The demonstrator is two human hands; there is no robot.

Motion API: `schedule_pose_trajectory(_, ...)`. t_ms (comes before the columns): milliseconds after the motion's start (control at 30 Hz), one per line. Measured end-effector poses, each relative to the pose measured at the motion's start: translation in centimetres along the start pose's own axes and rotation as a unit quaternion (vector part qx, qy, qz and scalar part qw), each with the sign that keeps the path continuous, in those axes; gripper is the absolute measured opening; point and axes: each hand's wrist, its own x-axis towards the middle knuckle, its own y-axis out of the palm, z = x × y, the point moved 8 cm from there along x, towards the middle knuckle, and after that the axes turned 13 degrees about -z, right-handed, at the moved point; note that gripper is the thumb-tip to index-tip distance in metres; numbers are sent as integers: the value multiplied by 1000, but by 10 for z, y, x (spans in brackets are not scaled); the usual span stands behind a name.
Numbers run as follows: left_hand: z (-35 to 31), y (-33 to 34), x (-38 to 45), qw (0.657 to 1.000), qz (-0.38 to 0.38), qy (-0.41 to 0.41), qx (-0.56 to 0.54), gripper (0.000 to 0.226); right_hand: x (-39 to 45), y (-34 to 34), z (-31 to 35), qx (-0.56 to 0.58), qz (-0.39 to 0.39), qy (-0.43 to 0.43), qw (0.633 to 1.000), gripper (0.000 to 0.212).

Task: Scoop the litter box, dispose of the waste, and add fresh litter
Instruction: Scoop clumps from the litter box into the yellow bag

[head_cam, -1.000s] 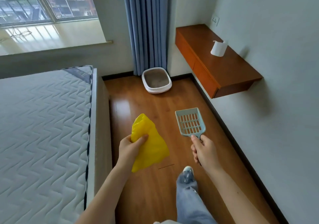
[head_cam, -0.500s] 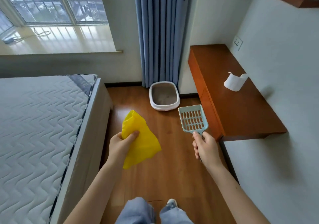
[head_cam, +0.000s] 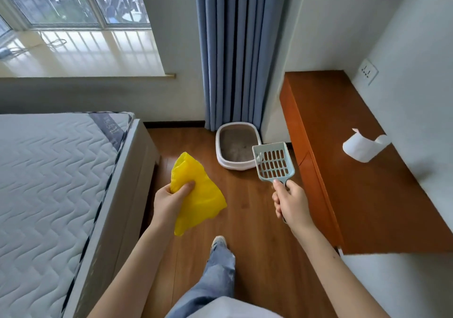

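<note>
gripping a crumpled yellow bag (head_cam: 196, 195) in curled fingers and thumb, the left hand (head_cam: 169, 199) hangs over the floor near the bed (head_cam: 49, 183); the right hand (head_cam: 291, 201) is wrapped round the handle of a pale blue slotted scoop (head_cam: 273, 162), its head tilted up and empty as far as can be seen. beyond the hands, the litter box (head_cam: 236, 146) sits on the wooden floor (head_cam: 257, 256) at the far end, just in front of the blue curtain (head_cam: 235, 50) and beside the near-left corner of the orange-brown shelf (head_cam: 355, 183) on the right wall, where a white paper roll (head_cam: 362, 147) lies. grey litter fills the box; clumps are too small to tell. one foot (head_cam: 218, 241) is forward. judging by this, the step is the approach, with scooping not yet begun. the next move calls for closing in and crouching at the box, lowering the scoop's head into the litter, and opening the bag's mouth close by to take the waste. no fresh litter supply is in view
</note>
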Motion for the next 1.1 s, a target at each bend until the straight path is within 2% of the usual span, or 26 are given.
schedule_pose_trajectory(400,-119,57,171,1000,-3,24,-4,46,156,82,102,16,-29,-22,999,20)
schedule_pose_trajectory(567,-129,101,213,1000,7,-1,13,31,216,98,112,7,-29,-2,1000,19)
schedule_pose_trajectory(733,-122,147,257,999,-14,-39,28,36,290,119,104,-5,-4,26,1000,19)
schedule_pose_trajectory(933,-119,189,305,992,-76,-99,33,47,385,147,102,-23,35,47,998,20)
schedule_pose_trajectory(1100,-127,220,344,988,-94,-112,39,43,446,169,107,-31,53,53,997,20)
